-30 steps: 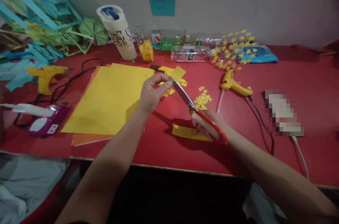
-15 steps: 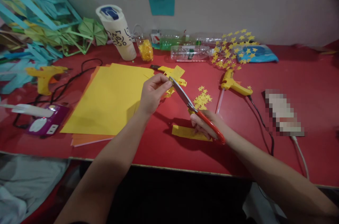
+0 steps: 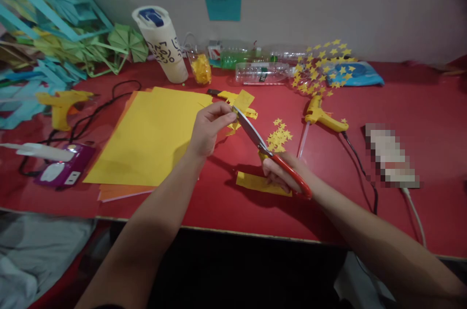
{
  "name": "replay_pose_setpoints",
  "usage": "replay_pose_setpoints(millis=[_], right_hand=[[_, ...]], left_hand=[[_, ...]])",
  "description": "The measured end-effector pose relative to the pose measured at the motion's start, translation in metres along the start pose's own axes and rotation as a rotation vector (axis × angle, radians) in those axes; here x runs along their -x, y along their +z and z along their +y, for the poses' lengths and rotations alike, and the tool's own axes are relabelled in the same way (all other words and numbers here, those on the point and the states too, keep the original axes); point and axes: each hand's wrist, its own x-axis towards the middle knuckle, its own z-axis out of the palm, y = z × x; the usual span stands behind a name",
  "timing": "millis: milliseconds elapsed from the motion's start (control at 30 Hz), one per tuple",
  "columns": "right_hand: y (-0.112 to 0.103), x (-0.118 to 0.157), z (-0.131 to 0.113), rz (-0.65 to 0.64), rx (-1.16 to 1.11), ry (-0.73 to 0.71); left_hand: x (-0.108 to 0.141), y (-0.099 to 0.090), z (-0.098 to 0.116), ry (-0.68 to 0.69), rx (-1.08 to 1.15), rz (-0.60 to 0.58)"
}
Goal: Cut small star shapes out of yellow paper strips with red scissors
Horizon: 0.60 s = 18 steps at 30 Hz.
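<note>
My right hand (image 3: pixel 282 172) is closed on the red-handled scissors (image 3: pixel 288 171), whose blades point up and left. The blade tips meet the fingertips of my left hand (image 3: pixel 211 126), which pinch a small yellow paper piece (image 3: pixel 234 110), mostly hidden by the fingers. Beneath my right hand lies a yellow paper strip (image 3: pixel 253 182). A pile of small yellow stars (image 3: pixel 279 136) sits just beyond that hand. Yellow paper scraps (image 3: pixel 245 99) and a yellow cutter (image 3: pixel 226 97) are behind the blade tips.
Yellow sheets (image 3: pixel 149 138) cover the left-centre of the red table (image 3: pixel 219 211). Glue guns (image 3: pixel 324 117) lie on both sides. Plastic bottles (image 3: pixel 260 73), a white tumbler (image 3: pixel 164 48) and a star-covered object (image 3: pixel 321 68) stand behind. A pixelated object (image 3: pixel 392 155) is at right.
Both hands stay nearly in place. The scissor handles have shifted very slightly to the right.
</note>
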Motion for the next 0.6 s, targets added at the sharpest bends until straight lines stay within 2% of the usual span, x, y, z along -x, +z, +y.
replay_pose_setpoints(millis=[267,600], right_hand=[[0.002,0.0,-0.0038,0.019,-0.007,0.085],[0.0006,-0.0001,-0.0066,0.056,0.023,0.05]], left_hand=[[-0.0001,0.0017,0.0008,-0.026,0.009,0.02],[-0.0005,0.0006,0.0,-0.006,-0.03,0.018]])
